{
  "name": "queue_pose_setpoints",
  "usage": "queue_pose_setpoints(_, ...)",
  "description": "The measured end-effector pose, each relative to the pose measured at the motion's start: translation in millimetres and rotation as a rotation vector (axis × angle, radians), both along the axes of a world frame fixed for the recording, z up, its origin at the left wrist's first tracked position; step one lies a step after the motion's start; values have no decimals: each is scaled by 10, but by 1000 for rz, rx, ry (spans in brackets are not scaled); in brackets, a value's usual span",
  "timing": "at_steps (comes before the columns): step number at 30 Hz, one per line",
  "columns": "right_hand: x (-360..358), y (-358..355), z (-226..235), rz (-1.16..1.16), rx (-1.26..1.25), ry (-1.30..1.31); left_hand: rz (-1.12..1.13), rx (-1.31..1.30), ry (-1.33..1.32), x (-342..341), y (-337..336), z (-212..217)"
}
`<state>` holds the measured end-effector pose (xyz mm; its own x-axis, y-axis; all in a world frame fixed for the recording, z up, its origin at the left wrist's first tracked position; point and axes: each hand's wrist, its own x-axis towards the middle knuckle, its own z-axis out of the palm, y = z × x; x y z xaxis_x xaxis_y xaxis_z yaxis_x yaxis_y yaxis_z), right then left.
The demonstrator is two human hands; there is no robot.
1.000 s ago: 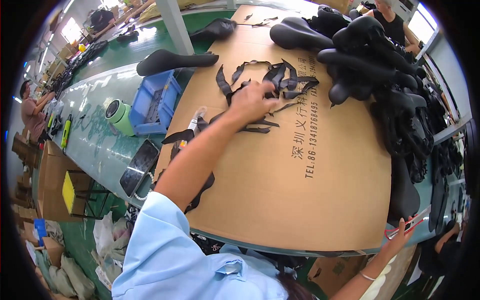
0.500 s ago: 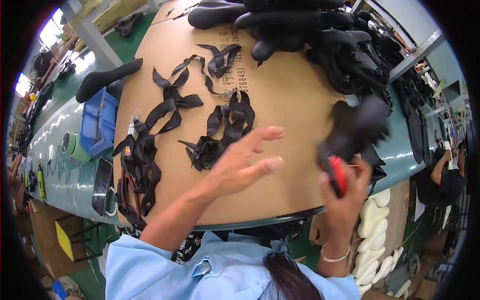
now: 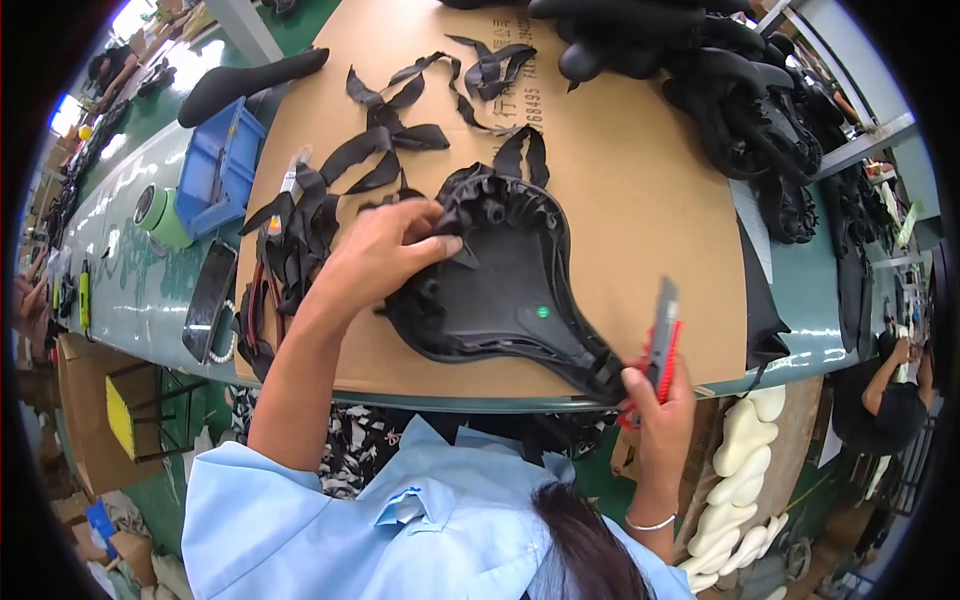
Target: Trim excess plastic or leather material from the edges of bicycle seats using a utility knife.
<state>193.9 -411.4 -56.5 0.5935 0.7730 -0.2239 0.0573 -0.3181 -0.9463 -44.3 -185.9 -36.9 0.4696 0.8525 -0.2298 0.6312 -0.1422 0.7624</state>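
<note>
A black bicycle saddle (image 3: pixel 490 290) lies underside up on the cardboard, its wide end far left and its nose pointing near right. Gathered black cover material rims the wide end, and a small green dot shows on the base. My left hand (image 3: pixel 390 250) is closed on the cover's edge at the wide end, thumb and fingers pinching it. In my right hand (image 3: pixel 660 405) is a red and grey utility knife (image 3: pixel 662 345) with its blade extended upward. That hand is beside the saddle's nose; whether its fingers also touch the nose I cannot tell.
Black trimmed strips (image 3: pixel 380 145) litter the cardboard sheet (image 3: pixel 640 180). More black saddles (image 3: pixel 620 40) are piled at the far right. To the left are a blue bin (image 3: pixel 218 165), a phone (image 3: pixel 210 300) and a green round container (image 3: pixel 160 215). Pale saddle foams (image 3: pixel 740 460) stand at lower right.
The saddle has come from the right to the middle of the cardboard, turned underside up. My left hand has closed on its edge. My right hand keeps the knife, its blade now pointing up.
</note>
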Motion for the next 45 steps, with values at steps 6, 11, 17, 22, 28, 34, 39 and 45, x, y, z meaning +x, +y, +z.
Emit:
queue_pose_setpoints(6,-191,151,89,69,-21,94,-24,554,176,676,-739,1)
queue_pose_setpoints(11,-252,118,132,100,11,-113,103,433,-2,705,-892,-163)
queue_pose_setpoints(17,-117,313,139,461,205,-639,178,105,-291,630,-834,-159)
queue_pose_setpoints(22,-160,415,307,697,-8,-870,218,132,-311,591,-868,-192)
queue_pose_setpoints(28,-138,63,359,641,-73,-520,127,-128,-520,452,-845,-132)
queue_pose_setpoints(34,-182,-155,668,827,-394,-668,45,-487,-807,293,-743,-162)
queue_pose_setpoints(39,-486,-664,442,556,-306,-354,113,-562,-1382,368,-696,-221)
queue_pose_setpoints(45,-614,-666,157,9,-65,-160,-670,640,-320,67,-651,68)
